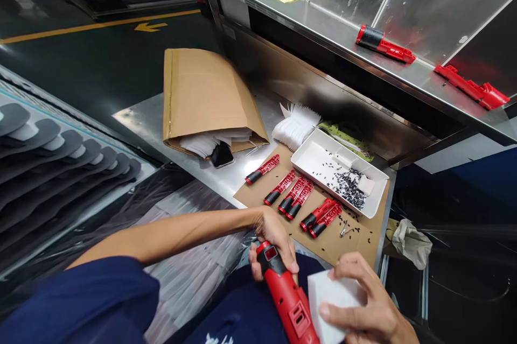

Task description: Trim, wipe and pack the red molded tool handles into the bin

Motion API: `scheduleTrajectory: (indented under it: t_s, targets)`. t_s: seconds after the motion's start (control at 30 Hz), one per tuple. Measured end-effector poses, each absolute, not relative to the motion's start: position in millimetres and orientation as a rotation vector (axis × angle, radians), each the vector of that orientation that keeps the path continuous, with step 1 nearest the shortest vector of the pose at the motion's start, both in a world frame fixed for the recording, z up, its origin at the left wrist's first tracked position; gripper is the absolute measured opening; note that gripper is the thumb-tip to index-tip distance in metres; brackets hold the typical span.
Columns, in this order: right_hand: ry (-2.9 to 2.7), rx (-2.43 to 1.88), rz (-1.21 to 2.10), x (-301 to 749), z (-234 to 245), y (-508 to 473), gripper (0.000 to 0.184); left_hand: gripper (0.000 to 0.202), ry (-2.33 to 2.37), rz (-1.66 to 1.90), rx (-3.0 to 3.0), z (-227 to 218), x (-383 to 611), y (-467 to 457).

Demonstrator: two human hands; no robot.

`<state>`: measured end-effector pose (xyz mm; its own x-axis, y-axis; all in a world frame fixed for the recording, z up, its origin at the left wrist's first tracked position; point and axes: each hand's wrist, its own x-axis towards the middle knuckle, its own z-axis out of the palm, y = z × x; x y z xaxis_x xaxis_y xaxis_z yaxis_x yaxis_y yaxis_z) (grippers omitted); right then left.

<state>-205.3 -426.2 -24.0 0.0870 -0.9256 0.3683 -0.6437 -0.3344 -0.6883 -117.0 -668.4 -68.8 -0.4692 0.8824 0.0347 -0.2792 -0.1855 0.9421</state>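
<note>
Below the white tray [319, 142], the left hand [272, 241] grips a red tool housing [288, 301], fingers wrapped around it and partly hidden; the housing's lower end runs out of frame. Further right, the right hand [365, 306] pinches a white foam block [331, 301] just beside the housing. Red-and-black housings [293, 196] lie left of the tray; the small black parts [347, 185] inside it are too small to identify.

Phone [222, 154] against a kraft envelope [210, 96] on a steel counter [161, 123]

A glossy red-and-black power-tool housing [286, 293] sits tilted, just beside a white rectangular sponge [333, 298].
</note>
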Motion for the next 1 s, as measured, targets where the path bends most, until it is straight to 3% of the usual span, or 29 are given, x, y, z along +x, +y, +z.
scheduleTrajectory:
  t_s: [0.1,0.17,0.3,0.4,0.47,0.6,0.77,0.87,1.0]
  targets:
    - [1.575,-2.035,-1.15,-204.1,-23.5,-428.5,0.056,0.039,0.993,1.598,0.832,-67.1,-117.3,-668.3]
    - [1.588,-2.052,-1.146,-203.7,-22.6,-430.6,0.062,0.028,1.125,1.724,0.837,-65.4,-117.7,-668.2]
    - [1.566,-2.03,-1.155,-203.7,-24.6,-431.0,0.054,0.012,1.338,1.911,0.732,-65.6,-117.2,-668.8]
    - [1.58,-2.043,-1.169,-203.8,-28.7,-430.4,0.062,0.035,1.0,1.623,0.806,-68.8,-116.1,-669.6]
    - [1.567,-2.088,-1.145,-204.0,-29.8,-429.6,0.06,0.038,0.934,1.577,0.794,-69.6,-115.6,-670.1]
    - [1.568,-2.098,-1.152,-205.0,-26.5,-427.6,0.052,0.01,1.254,1.825,0.714,-66.0,-116.4,-670.3]
    - [1.587,-2.052,-1.115,-205.4,-27.1,-424.4,0.048,0.02,1.457,1.987,0.667,-62.6,-118.0,-669.7]
    - [1.591,-2.026,-1.146,-203.3,-28.0,-427.5,0.049,0.016,1.254,1.819,0.75,-65.5,-118.7,-669.1]
    - [1.547,-2.058,-1.127,-209.1,-24.1,-426.1,0.046,0.035,0.852,1.614,0.777,-71.6,-116.5,-670.7]
